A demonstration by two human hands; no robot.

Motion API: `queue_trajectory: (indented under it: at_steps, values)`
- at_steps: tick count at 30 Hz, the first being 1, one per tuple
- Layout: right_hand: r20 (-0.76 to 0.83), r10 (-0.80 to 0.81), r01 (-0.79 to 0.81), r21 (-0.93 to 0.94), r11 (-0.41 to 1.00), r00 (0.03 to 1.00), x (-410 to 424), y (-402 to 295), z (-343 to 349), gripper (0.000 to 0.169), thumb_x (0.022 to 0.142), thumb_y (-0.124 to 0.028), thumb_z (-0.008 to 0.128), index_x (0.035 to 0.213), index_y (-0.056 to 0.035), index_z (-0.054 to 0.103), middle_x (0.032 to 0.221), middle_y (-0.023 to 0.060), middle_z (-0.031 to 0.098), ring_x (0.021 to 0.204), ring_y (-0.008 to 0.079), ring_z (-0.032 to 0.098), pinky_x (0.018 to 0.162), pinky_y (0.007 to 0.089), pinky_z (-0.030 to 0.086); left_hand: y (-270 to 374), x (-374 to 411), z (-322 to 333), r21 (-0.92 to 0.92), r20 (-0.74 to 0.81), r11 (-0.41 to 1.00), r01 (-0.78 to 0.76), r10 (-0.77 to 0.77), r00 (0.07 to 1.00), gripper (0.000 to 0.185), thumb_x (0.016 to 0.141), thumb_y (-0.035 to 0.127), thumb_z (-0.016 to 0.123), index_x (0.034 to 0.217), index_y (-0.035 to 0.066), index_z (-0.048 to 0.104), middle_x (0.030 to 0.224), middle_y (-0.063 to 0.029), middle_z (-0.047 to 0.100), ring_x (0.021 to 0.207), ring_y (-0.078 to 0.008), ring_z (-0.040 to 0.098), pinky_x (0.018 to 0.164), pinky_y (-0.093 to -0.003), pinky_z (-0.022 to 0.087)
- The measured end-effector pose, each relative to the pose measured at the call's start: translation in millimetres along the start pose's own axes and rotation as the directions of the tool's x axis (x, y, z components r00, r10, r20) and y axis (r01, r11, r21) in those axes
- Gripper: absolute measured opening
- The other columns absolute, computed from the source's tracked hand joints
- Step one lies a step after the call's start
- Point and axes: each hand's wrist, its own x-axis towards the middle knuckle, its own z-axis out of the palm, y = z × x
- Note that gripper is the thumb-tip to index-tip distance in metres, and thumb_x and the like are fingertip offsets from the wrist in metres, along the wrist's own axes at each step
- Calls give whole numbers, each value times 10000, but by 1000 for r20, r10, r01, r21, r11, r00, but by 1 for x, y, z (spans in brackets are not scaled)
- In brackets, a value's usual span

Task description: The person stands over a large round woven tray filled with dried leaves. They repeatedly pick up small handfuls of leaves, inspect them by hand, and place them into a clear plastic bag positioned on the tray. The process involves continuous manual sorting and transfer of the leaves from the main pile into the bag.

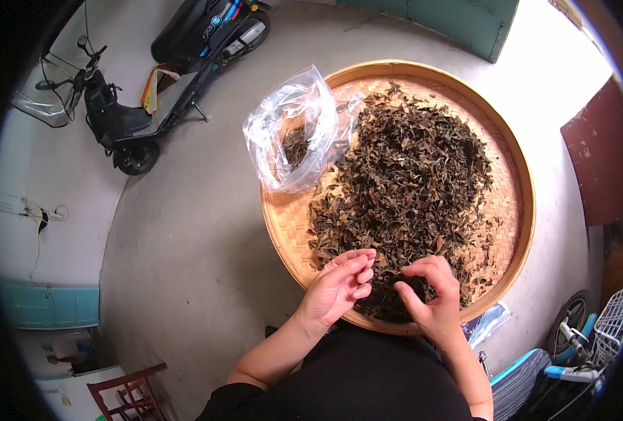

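A round woven bamboo tray [527, 210] lies before me, with a broad heap of dried brown leaves, apparently tea [411, 173], spread over it. On its upper left rim rests an open clear plastic bag [319, 126] with thin brown stems [294, 144] inside. My left hand [338, 287] hovers over the near left part of the leaves, palm turned up and thumb against the index finger; whether something tiny is pinched there I cannot tell. To its right, over the near edge of the heap, my right hand [433, 294] has thumb and fingers apart with nothing visible between them.
An electric scooter [143, 116] stands at the upper left. A wooden chair [127, 392] is at the lower left, a bicycle with a white basket [614, 321] at the lower right. A plastic packet [488, 323] shows beside the tray's near right rim. A green metal panel [459, 26] stands beyond the tray.
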Motion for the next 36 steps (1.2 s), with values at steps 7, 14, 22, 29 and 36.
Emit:
queue_trajectory:
  at_steps: [7,14,22,29,36]
  values:
    - [92,166,-188,347,919,982,5,-12,18,151,849,-74,786,941,9,700,862,64,679,748,129,634,673,256,496,-21,4,10,143,29,986,-88,85,996,225,1004,99,612,1211,53,686,1151,-59,692,1084,-186,635,930,-325,530]
    - [205,327,-379,638,670,923,-3,2,19,85,919,-73,733,911,4,697,811,2,688,736,55,613,673,217,486,-16,7,20,217,91,975,-36,16,996,196,995,93,635,1179,38,679,1096,-55,689,1016,-138,631,877,-299,499]
    - [369,306,-477,737,479,878,-4,8,12,54,929,-43,723,925,9,707,877,13,706,816,68,640,748,221,513,-11,10,19,410,82,912,-34,0,997,85,975,92,687,1047,47,685,1013,-9,652,835,-89,610,743,-231,496]
    - [163,196,-249,446,860,967,-2,-5,4,66,861,-5,718,817,34,689,789,57,677,728,118,627,657,254,474,-19,6,19,457,157,866,-205,149,976,95,1005,119,664,951,45,637,1051,-20,600,742,-71,512,657,-229,434]
    - [116,170,-191,204,960,979,-5,-14,0,73,821,-10,744,797,19,682,754,72,633,655,162,608,612,280,483,42,29,5,921,156,164,-354,676,720,46,949,58,709,953,12,705,825,-1,672,629,-43,532,578,-205,454]
